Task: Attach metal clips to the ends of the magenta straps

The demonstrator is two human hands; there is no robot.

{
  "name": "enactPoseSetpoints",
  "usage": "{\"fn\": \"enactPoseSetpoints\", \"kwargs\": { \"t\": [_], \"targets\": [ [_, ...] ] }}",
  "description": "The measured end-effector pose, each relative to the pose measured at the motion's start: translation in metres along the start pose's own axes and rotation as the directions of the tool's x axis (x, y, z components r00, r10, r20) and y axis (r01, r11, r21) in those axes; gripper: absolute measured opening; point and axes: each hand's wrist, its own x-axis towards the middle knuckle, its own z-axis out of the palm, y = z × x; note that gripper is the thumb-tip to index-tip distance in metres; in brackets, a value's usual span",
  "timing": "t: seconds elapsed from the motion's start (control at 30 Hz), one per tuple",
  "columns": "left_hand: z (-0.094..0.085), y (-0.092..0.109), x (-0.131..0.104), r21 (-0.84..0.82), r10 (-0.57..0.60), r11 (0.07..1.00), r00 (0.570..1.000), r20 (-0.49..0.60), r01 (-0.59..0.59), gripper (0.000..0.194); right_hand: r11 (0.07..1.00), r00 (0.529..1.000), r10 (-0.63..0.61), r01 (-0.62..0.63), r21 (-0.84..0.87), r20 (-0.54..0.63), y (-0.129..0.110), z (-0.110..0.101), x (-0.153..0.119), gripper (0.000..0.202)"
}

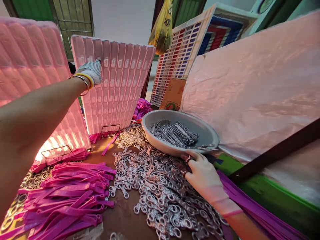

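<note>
Gloved left hand [90,71] meets upright pink panel [116,86], grip hidden. Right hand [203,175], fingers bent, hold unclear, lies at grey basin [208,131], near side. Panel handling seems current; next move calls for steadiness.

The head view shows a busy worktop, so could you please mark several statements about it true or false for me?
1. The left hand is gloved. True.
2. The grey bowl holds nothing. False: the bowl has metal pieces in it.
3. In the foreground, magenta strips lie to the left of the scattered silver pieces. True.
4. The right hand is inside the bowl. False: the right hand is outside, by the bowl's near rim.
5. A yellow bag hangs in the background. True.
</note>
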Motion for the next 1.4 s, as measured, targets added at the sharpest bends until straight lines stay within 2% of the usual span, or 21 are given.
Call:
{"fn": "enactPoseSetpoints", "kwargs": {
  "t": [0.17,0.33,0.57,0.9,1.1,1.17,1.23,1.3,1.37,1.4],
  "targets": [
    [0.006,0.003,-0.013,0.048,-0.113,0.993,0.993,0.019,0.112,0.076,1.0,1.0,-0.011,0.011,-0.023,-0.018,-0.003,0.002,-0.004,0.017],
    [0.012,0.0,-0.013,0.035,-0.165,0.986,0.986,0.026,0.164,0.073,0.999,0.999,-0.023,0.021,-0.041,-0.037,-0.004,0.002,-0.005,0.018],
    [0.013,0.002,-0.017,0.076,-0.133,0.988,0.991,0.018,0.131,0.082,0.998,1.0,-0.016,0.015,-0.063,-0.014,-0.008,0.001,-0.006,0.012],
    [0.012,0.013,-0.022,0.099,-0.12,0.988,0.992,-0.023,0.122,0.066,0.997,0.999,-0.015,0.012,-0.081,-0.028,-0.01,0.001,-0.006,0.012],
    [0.011,0.014,-0.026,0.08,-0.092,0.992,0.996,-0.014,0.093,0.073,0.996,1.0,-0.012,0.009,-0.09,-0.028,-0.011,0.001,-0.006,0.012],
    [0.012,0.017,-0.031,0.041,-0.071,0.997,0.997,-0.026,0.072,0.068,0.997,1.0,-0.013,0.012,-0.081,-0.018,-0.011,0.002,-0.006,0.012],
    [0.016,0.024,-0.045,-0.132,-0.087,0.987,0.996,0.005,0.087,0.056,0.998,1.0,-0.011,0.011,-0.065,0.002,-0.01,0.003,-0.008,0.012],
    [0.023,0.034,-0.072,-0.389,-0.116,0.908,0.985,0.131,0.158,0.036,0.999,1.0,-0.002,0.003,-0.04,0.011,-0.01,0.003,-0.01,0.013],
    [0.032,0.043,-0.117,-0.524,-0.098,0.812,0.946,0.31,0.256,0.02,1.0,1.0,0.017,-0.017,-0.002,-0.013,-0.014,0.001,-0.015,0.017],
    [0.038,0.045,-0.145,-0.557,-0.075,0.775,0.918,0.388,0.299,0.022,0.999,0.999,0.024,-0.023,0.023,-0.033,-0.017,0.0,-0.018,0.02]
  ]
}}
